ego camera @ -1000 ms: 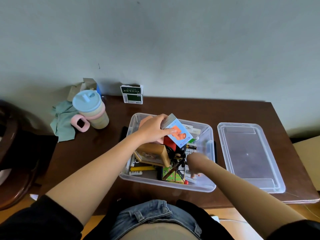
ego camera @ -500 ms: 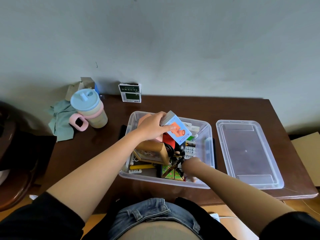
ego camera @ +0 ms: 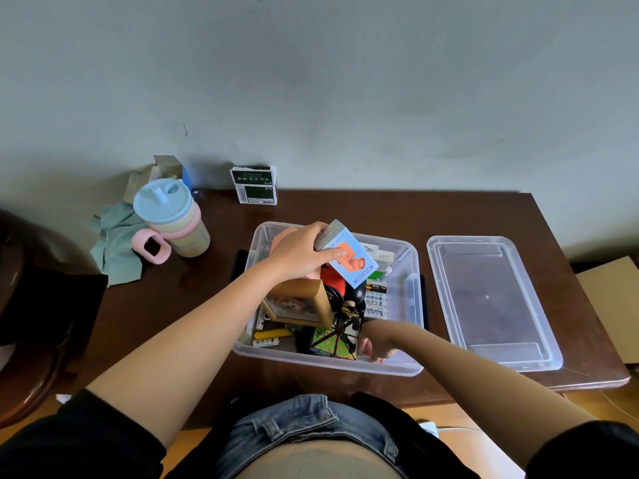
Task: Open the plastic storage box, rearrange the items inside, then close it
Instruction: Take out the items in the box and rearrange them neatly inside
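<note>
The right hand (ego camera: 375,347) has sunk deeper into the open storage box (ego camera: 413,292) at mid-bench (ego camera: 380,212) since a second ago, fingers curled among the clutter at its 5 o'clock corner; what they hold cannot be told. The left hand (ego camera: 301,250), arm outstretched, still holds a blue fan box (ego camera: 352,262) in its grip above the contents. The lid (ego camera: 491,302) lies at 3 o'clock.

Right hand (ego camera: 375,347) fingers hidden low inside the box (ego camera: 413,295).
</note>
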